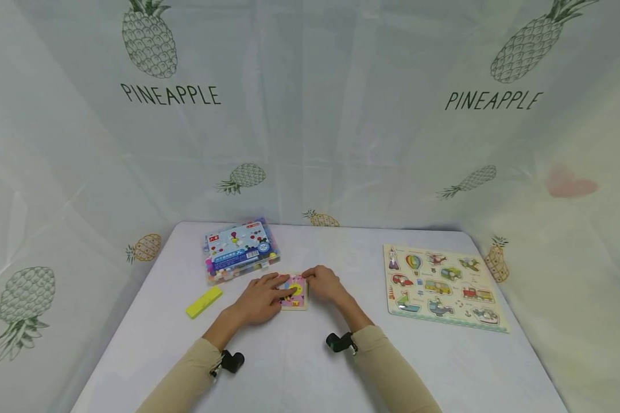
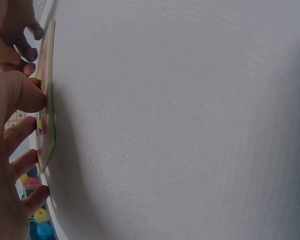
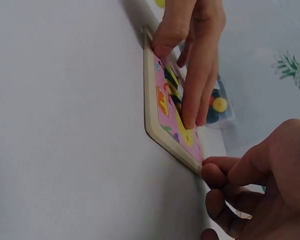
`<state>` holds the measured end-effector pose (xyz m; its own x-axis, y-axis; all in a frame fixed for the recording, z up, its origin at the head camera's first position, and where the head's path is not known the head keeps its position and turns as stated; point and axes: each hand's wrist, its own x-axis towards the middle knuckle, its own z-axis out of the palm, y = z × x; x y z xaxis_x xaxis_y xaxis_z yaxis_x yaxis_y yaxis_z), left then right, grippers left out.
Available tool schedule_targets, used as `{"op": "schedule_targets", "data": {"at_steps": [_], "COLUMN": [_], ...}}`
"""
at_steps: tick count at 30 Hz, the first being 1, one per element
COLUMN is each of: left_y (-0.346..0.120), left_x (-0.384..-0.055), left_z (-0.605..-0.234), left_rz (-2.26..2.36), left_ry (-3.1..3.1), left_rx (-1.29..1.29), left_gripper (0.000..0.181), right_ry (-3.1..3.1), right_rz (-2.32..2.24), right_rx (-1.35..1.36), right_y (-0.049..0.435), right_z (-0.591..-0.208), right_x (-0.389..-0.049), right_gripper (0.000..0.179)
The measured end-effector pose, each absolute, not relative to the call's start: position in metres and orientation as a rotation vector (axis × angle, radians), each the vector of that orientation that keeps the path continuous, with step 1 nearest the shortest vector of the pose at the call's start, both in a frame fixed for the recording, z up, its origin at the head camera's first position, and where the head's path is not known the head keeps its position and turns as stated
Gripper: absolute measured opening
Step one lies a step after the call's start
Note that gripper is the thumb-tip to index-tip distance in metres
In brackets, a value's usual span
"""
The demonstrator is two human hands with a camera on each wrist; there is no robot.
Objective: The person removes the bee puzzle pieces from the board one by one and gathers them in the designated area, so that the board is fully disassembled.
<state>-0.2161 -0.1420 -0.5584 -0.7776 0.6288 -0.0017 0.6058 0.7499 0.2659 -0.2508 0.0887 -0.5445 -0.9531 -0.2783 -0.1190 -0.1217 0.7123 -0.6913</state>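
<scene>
A small pink wooden puzzle board (image 1: 302,299) with a yellow picture lies flat on the white table. Spread across its left part, my left hand (image 1: 258,299) presses the face with extended fingers, and its thumb sits by the near edge. At the board's far right corner, my right hand (image 1: 324,283) pinches the edge between thumb and curled forefinger. The right wrist view shows the board's pale rim (image 3: 151,107) and several coloured pieces set in the pink face. Part of the picture is hidden under the left fingers.
A clear plastic box of colourful beads (image 1: 241,248) stands at the back left. Near it lies a yellow rectangular block (image 1: 204,302). On the right rests a larger vehicle puzzle board (image 1: 444,288). A pineapple-print curtain (image 1: 336,143) hangs behind the table (image 1: 299,367).
</scene>
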Motion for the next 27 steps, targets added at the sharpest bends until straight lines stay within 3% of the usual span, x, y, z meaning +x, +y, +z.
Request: {"op": "schedule_targets", "data": {"at_steps": [27], "left_y": [-0.1402], "left_x": [-0.2106], "left_z": [-0.5504], "left_rz": [0.396], "left_ry": [2.834], "left_rx": [1.0], "left_gripper": [0.045], "right_ry": [2.688], "right_rz": [-1.073], "right_rx": [-0.304], "right_y": [0.0898], "right_z": [-0.5394], "right_x": [-0.2516], "right_gripper": [0.022]}}
